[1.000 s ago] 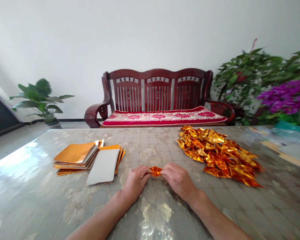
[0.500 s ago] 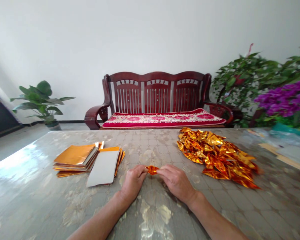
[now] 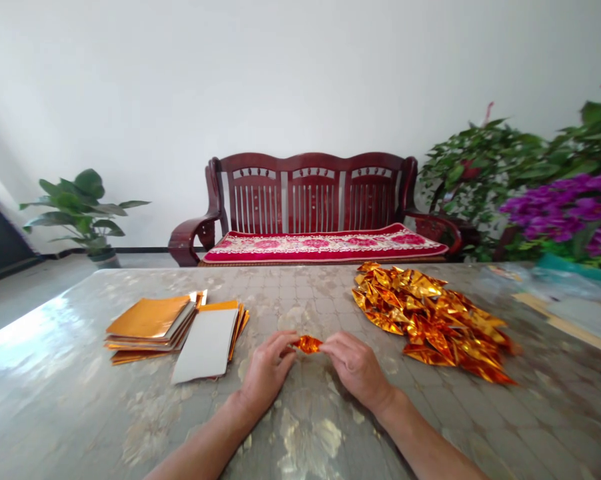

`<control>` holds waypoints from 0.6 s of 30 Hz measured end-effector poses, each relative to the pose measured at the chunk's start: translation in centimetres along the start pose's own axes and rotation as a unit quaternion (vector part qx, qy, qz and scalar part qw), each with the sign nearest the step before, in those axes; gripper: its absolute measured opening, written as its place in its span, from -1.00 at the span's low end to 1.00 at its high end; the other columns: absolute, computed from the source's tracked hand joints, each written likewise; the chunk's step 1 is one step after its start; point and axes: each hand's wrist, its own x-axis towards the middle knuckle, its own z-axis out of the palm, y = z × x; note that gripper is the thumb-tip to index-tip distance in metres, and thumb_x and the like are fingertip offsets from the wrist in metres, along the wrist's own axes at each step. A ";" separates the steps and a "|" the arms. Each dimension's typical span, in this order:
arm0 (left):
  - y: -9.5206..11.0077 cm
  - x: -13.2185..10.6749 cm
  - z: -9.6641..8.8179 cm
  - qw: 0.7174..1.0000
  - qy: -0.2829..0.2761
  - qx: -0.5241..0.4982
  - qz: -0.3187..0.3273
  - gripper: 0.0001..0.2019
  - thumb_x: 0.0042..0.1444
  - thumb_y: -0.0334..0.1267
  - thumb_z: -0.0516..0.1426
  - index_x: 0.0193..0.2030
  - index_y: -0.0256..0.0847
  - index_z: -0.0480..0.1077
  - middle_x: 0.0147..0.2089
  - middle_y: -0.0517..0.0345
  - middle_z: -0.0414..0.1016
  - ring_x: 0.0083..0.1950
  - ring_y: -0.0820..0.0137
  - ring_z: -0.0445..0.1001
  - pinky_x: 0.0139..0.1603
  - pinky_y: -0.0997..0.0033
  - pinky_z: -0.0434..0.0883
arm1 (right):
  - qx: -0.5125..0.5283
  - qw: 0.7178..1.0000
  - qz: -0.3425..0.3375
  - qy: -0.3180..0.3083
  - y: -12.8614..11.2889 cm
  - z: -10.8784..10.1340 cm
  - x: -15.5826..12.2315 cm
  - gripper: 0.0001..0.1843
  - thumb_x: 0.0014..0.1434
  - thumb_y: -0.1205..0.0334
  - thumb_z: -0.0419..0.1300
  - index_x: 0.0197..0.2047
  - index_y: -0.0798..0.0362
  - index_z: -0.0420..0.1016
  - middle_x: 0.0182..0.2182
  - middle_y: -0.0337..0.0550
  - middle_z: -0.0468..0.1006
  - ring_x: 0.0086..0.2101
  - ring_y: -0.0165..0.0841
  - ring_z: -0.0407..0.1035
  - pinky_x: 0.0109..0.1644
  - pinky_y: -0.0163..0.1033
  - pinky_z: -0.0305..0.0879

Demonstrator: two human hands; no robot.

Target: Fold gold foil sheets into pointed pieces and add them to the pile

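Note:
Between my two hands is a small folded piece of shiny orange-gold foil paper point(image 3: 309, 344), pinched at both ends. My left hand point(image 3: 269, 367) grips its left tip between thumb and fingers. The fingers of my right hand point(image 3: 359, 371) are closed on its right tip. To the right lies a heap of similar folded gold foil pieces point(image 3: 430, 317), pointed at their ends. On the left are a stack of flat foil sheets point(image 3: 147, 317), gold side up, and a second stack point(image 3: 206, 343) showing a pale grey back.
A patterned, glossy table point(image 3: 145, 427) spans the foreground. Clear plastic and flat papers point(image 3: 583, 313) lie at its right end. Beyond it stands a dark red wooden bench point(image 3: 313, 200) with a red patterned cover. Potted plants point(image 3: 87, 210) and purple flowers point(image 3: 565, 207) flank it.
The view has tilted up slightly, so the table and bench sit a little lower. Both hands still pinch the foil piece, which shows slightly wider between the fingers.

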 end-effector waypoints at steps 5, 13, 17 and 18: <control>-0.7 -0.1 0.1 0.998 0.053 0.021 -0.039 -0.50 0.11 -0.47 0.08 0.21 -0.10 0.27 -0.05 0.10 0.52 -0.27 0.45 0.56 -0.19 0.38 0.53 | -0.006 0.998 0.046 0.029 1.1 0.1 -0.3 -0.71 0.27 0.45 0.07 -0.15 -0.03 0.59 -0.34 -0.15 0.56 -0.29 -0.34 0.46 -0.21 -0.29 0.38; -1.2 0.2 0.0 0.994 0.005 0.061 -0.090 -0.63 0.10 -0.44 0.06 0.05 -0.15 0.40 -0.25 0.20 0.53 -0.37 0.44 0.51 -0.22 0.40 0.46 | -0.036 0.989 0.130 0.062 2.4 -0.1 -0.6 -0.78 0.21 0.41 0.14 -0.18 -0.01 0.57 -0.33 -0.19 0.59 -0.28 -0.31 0.50 -0.19 -0.26 0.38; -1.4 0.2 -0.1 0.994 -0.003 0.057 -0.091 -0.67 0.10 -0.41 0.06 0.01 -0.15 0.43 -0.27 0.21 0.53 -0.38 0.44 0.51 -0.26 0.43 0.44 | -0.041 0.984 0.157 0.069 2.8 0.0 -0.7 -0.76 0.19 0.41 0.13 -0.15 -0.01 0.56 -0.30 -0.19 0.61 -0.25 -0.29 0.51 -0.15 -0.24 0.38; -1.4 0.2 -0.1 0.994 -0.003 0.056 -0.090 -0.67 0.11 -0.40 0.06 0.02 -0.15 0.43 -0.30 0.22 0.52 -0.39 0.44 0.50 -0.28 0.44 0.43 | -0.043 0.984 0.159 0.071 2.9 0.0 -0.7 -0.76 0.18 0.41 0.13 -0.16 -0.01 0.56 -0.30 -0.19 0.61 -0.25 -0.29 0.52 -0.16 -0.24 0.38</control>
